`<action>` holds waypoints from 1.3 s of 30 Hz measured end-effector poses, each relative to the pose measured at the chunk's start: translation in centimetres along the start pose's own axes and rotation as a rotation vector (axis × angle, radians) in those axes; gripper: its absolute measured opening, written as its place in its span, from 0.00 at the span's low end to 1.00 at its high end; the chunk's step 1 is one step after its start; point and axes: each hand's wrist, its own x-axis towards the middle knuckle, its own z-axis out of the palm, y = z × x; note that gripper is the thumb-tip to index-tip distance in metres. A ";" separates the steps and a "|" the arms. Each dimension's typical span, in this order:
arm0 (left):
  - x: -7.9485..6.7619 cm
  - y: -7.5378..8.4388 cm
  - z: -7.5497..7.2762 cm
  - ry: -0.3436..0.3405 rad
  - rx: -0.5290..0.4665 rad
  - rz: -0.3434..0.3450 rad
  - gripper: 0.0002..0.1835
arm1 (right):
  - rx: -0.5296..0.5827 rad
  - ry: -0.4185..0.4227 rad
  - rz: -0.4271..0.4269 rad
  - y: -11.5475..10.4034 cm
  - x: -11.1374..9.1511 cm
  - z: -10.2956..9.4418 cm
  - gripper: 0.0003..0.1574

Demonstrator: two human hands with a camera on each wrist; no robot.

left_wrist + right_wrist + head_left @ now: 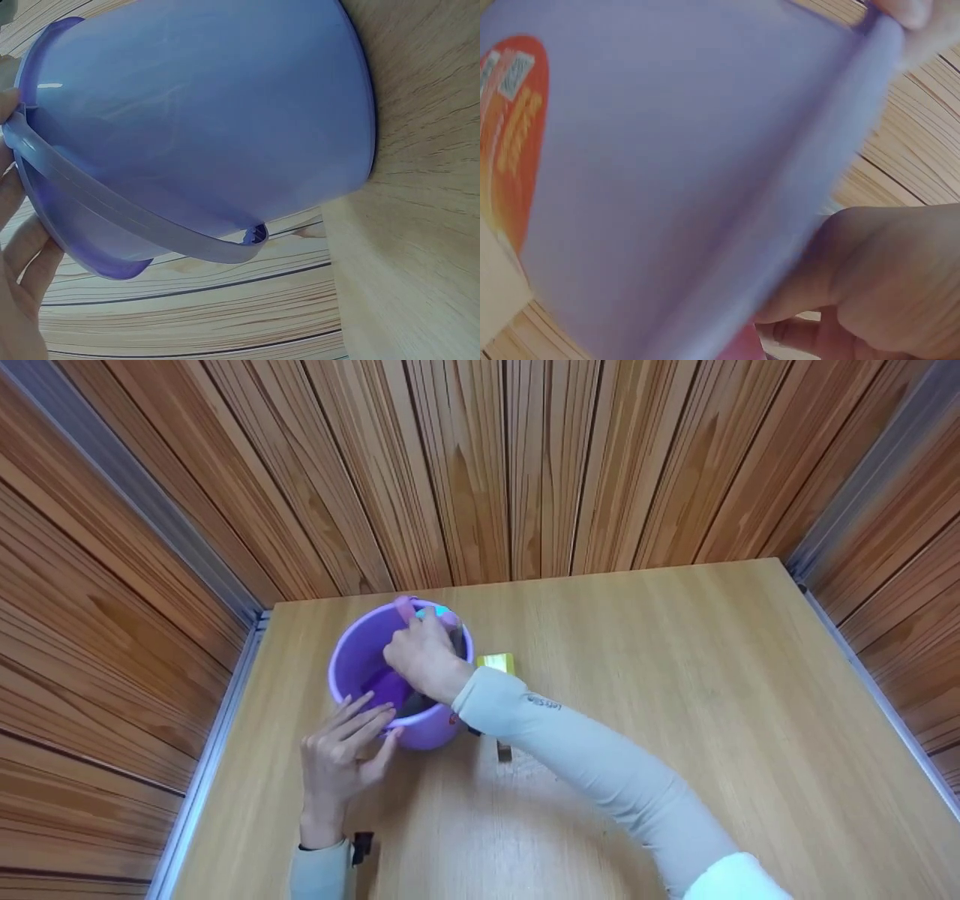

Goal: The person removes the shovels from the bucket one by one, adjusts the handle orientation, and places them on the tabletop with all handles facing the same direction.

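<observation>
A purple bucket (352, 652) stands upright on the table, its handle (135, 214) folded down along the side in the left wrist view. My left hand (341, 757) grips the near rim, fingers over the edge and thumb outside. My right hand (424, 652) reaches in over the right side with curled fingers, holding a pink thing (742, 346) whose kind I cannot tell. A small turquoise piece (442, 611) shows beside these fingers. Inside the bucket lies something dark (414, 705), partly hidden by the right hand and wrist.
Right of the bucket, a yellow item (496, 662) lies on the wooden table (675, 682), partly under my right forearm. A small brown end piece (504, 751) pokes out below the sleeve. Wood-panelled walls (480, 472) with metal edge rails enclose the table at the back and sides.
</observation>
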 end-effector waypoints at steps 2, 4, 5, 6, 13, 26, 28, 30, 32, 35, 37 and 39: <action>0.0 0.0 0.0 0.000 0.002 -0.002 0.19 | 0.009 0.040 0.005 0.6 -0.5 -0.3 0.11; -0.1 0.1 0.0 0.002 0.002 -0.003 0.19 | 0.011 0.084 0.014 1.1 -1.1 -0.4 0.11; -0.1 0.1 0.0 0.002 0.004 -0.004 0.19 | 0.015 0.104 0.019 1.4 -1.4 -0.5 0.11; -0.1 0.1 0.0 0.002 0.005 -0.005 0.19 | 0.018 0.121 0.022 1.6 -1.7 -0.6 0.11; -0.1 0.2 0.1 -0.005 -0.001 -0.010 0.17 | 0.104 0.185 -0.001 3.4 -4.4 -1.0 0.25; -0.2 0.1 -0.1 0.000 -0.020 -0.031 0.20 | 0.899 -0.050 -0.057 10.1 -7.3 -0.4 0.11; -0.1 0.1 -0.1 0.000 -0.021 -0.032 0.19 | 0.969 -0.070 -0.040 10.8 -7.5 0.4 0.13; -0.1 0.1 -0.2 -0.002 -0.010 -0.032 0.18 | 1.017 -0.060 -0.036 11.5 -7.7 1.3 0.16; 0.0 0.1 -0.2 -0.001 -0.008 -0.030 0.17 | 1.050 -0.031 -0.038 12.0 -7.9 2.3 0.16; 0.0 0.1 -0.1 -0.002 -0.007 -0.020 0.17 | 1.126 -0.002 -0.021 12.6 -8.4 3.9 0.17; 0.0 0.1 0.0 -0.003 -0.010 -0.015 0.18 | 1.196 0.017 0.008 12.8 -8.9 4.9 0.20; -0.1 0.2 0.0 -0.002 -0.010 -0.012 0.18 | 1.273 0.042 0.040 12.8 -9.5 6.0 0.20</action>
